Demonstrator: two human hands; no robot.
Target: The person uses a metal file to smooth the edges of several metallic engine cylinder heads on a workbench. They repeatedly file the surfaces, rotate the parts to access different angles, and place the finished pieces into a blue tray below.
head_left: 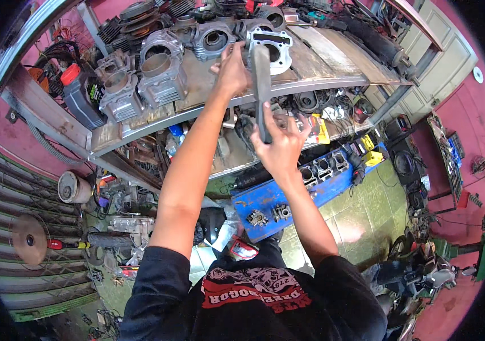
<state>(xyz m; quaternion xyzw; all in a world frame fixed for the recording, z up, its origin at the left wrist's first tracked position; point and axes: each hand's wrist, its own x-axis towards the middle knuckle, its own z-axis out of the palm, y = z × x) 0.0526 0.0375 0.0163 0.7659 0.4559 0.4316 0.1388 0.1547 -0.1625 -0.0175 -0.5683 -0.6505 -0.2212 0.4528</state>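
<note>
On the bench, an engine cylinder (281, 63) turns its pale machined face with a round bore toward me. My left hand (234, 74) is closed at its left side, fingers curled against the edge and partly hidden. A long, flat grey file-like bar (261, 79) is gripped near its dark lower end by my right hand (281, 139). Its upper end lies over the cylinder's face and hides part of the bore. Just left of my left hand sits another cylinder (213, 40).
More cylinders (163, 79) and a black bottle with a red cap (80, 94) stand on the bench's left part. Cluttered parts fill the shelf below. A blue bench (265, 199) with engine parts is lower down. A fan (29, 240) is at left.
</note>
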